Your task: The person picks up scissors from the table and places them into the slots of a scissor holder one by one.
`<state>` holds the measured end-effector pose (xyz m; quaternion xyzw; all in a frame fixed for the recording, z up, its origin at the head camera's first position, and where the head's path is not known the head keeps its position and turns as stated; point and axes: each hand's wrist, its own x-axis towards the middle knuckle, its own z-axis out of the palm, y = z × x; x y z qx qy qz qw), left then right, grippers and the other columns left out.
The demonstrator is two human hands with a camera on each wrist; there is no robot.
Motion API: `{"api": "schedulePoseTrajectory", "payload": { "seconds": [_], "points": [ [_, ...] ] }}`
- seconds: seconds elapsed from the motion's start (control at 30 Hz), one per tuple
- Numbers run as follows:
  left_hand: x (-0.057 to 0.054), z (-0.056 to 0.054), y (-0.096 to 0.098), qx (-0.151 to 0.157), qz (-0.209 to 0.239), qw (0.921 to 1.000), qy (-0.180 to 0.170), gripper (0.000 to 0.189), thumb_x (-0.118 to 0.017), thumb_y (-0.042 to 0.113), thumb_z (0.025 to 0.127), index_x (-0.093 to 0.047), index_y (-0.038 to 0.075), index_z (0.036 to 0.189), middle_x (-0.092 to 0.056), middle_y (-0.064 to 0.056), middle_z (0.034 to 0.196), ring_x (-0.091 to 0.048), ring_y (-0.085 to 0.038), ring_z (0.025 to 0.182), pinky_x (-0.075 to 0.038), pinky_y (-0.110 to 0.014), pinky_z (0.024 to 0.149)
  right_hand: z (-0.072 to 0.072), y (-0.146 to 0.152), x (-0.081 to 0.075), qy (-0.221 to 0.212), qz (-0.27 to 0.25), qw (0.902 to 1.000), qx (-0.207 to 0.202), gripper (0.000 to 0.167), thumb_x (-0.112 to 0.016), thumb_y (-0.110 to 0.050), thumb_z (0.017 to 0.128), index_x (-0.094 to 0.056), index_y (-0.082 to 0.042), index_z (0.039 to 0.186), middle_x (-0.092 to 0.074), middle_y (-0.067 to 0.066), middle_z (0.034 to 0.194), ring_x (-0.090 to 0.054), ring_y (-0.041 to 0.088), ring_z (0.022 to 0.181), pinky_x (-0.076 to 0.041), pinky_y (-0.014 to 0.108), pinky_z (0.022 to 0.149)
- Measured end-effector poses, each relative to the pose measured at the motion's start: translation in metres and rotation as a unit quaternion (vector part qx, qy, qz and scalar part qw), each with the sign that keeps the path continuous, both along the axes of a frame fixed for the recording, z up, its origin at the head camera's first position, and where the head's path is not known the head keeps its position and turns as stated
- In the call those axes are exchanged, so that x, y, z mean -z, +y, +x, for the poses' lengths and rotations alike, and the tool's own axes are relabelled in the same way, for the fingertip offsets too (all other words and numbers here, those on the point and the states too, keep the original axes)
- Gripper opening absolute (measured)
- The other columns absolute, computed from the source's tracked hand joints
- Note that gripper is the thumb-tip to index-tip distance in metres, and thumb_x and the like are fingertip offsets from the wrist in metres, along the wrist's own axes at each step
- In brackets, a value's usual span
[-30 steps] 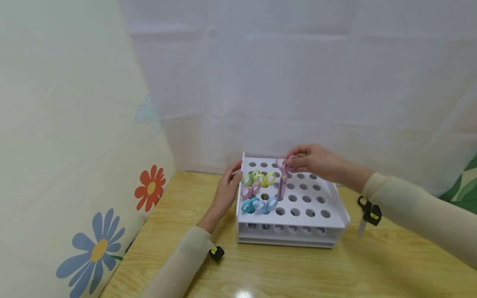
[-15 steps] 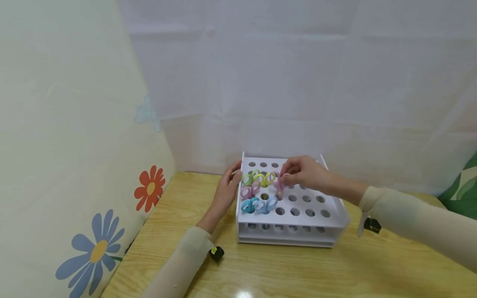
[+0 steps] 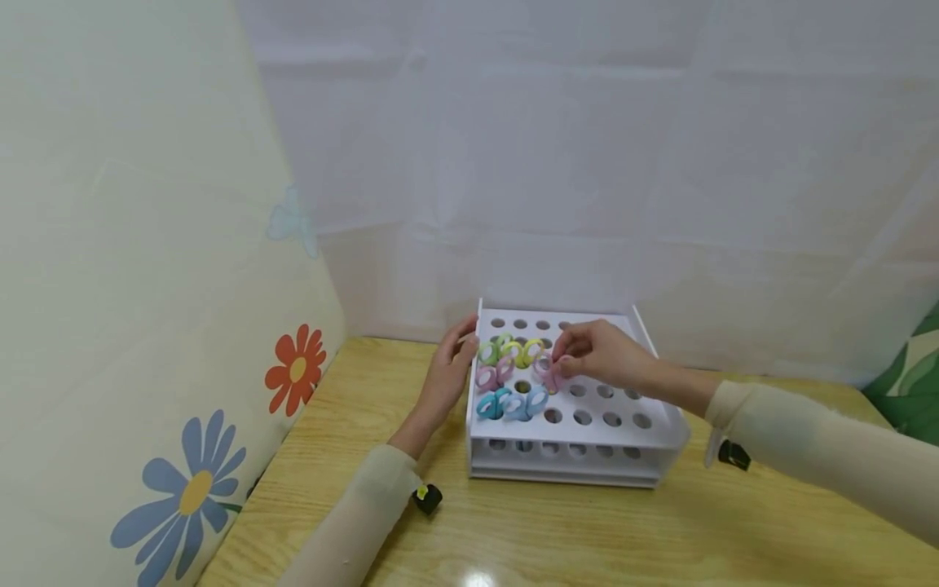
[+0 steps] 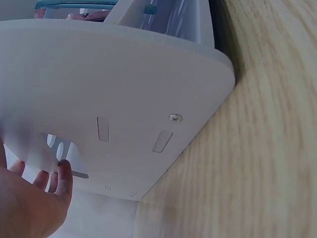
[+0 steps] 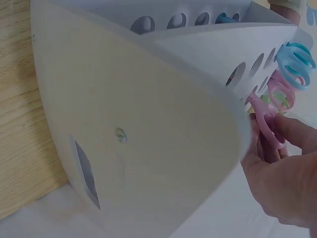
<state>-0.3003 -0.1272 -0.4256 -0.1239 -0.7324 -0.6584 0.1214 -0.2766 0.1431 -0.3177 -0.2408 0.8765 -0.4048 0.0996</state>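
Note:
A white rack [image 3: 663,428] with rows of round holes stands on the table. Pink scissors [image 3: 546,375] sit blades-down in one hole. My right hand [image 3: 605,352] pinches their handle between thumb and fingers, also plain in the right wrist view, where the blades are hidden below the top board. To the left, light green [image 3: 487,353], yellow [image 3: 513,354], another pink [image 3: 486,377], teal [image 3: 487,406] and light blue scissors [image 3: 516,408] stand with their handles up. My left hand [image 3: 445,371] rests its fingers against the rack's left side panel [image 4: 124,84], close to the slot cut in it.
Wooden table [image 3: 557,538] surrounds the rack, and a white cloth [image 3: 550,163] hangs behind. A flower-printed cloth [image 3: 183,285] borders the left. A metal blade [image 3: 711,451] lies right of the rack, partly hidden by my right sleeve [image 3: 807,448].
My right hand has come down with the pink scissors, and their blades have sunk into a hole until the handle sits near the board. The left hand has stayed in place.

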Motion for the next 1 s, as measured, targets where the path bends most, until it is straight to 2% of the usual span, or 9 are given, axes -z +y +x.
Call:
{"api": "schedulePoseTrajectory", "payload": {
  "seconds": [0.27,0.4,0.57,0.73,1.0],
  "points": [
    [-0.002,0.001,0.001,-0.002,-0.006,1.0000,-0.007,0.042,-0.051,0.034,0.108,-0.051,0.026,0.150,-0.051,0.001,0.147,-0.050,-0.023,0.130,-0.038,-0.044,0.109,0.008,-0.002,0.003,0.062,0.004,0.9978,-0.022,0.010,-0.079,-0.005,0.089,-0.071,-0.008,0.095,-0.072,0.000,0.090,-0.070,0.016,0.084,-0.056,0.032,0.068],
    [-0.001,0.002,0.002,0.002,-0.001,1.0000,0.000,0.044,-0.051,0.032,0.109,-0.050,0.022,0.151,-0.051,-0.002,0.147,-0.050,-0.026,0.130,-0.038,-0.047,0.109,0.009,-0.003,0.003,0.081,0.001,0.9964,-0.023,0.011,-0.078,-0.003,0.088,-0.071,-0.008,0.094,-0.073,0.000,0.089,-0.070,0.016,0.085,-0.056,0.032,0.068],
    [0.000,0.002,0.002,0.008,0.004,0.9999,0.007,0.045,-0.052,0.032,0.108,-0.050,0.020,0.151,-0.050,-0.007,0.149,-0.049,-0.029,0.130,-0.038,-0.049,0.108,0.011,-0.002,0.003,0.088,0.009,0.9960,-0.012,0.013,-0.079,-0.002,0.088,-0.070,-0.009,0.095,-0.074,-0.001,0.092,-0.071,0.016,0.088,-0.055,0.032,0.071],
    [-0.001,0.000,0.005,0.007,0.003,1.0000,0.001,0.042,-0.052,0.032,0.108,-0.051,0.024,0.150,-0.051,-0.004,0.148,-0.050,-0.025,0.129,-0.039,-0.046,0.107,0.012,0.002,0.005,0.094,0.018,0.9953,-0.016,0.014,-0.078,0.000,0.088,-0.070,-0.007,0.096,-0.073,-0.001,0.091,-0.069,0.016,0.084,-0.055,0.032,0.068],
    [-0.001,-0.002,0.007,0.011,-0.001,0.9999,-0.005,0.042,-0.051,0.031,0.109,-0.051,0.026,0.150,-0.051,0.001,0.146,-0.049,-0.024,0.130,-0.038,-0.045,0.109,0.010,0.005,0.009,0.084,0.024,0.9959,-0.022,0.015,-0.077,-0.001,0.088,-0.070,-0.007,0.099,-0.072,-0.002,0.092,-0.068,0.016,0.087,-0.056,0.033,0.076]
  ]
}}
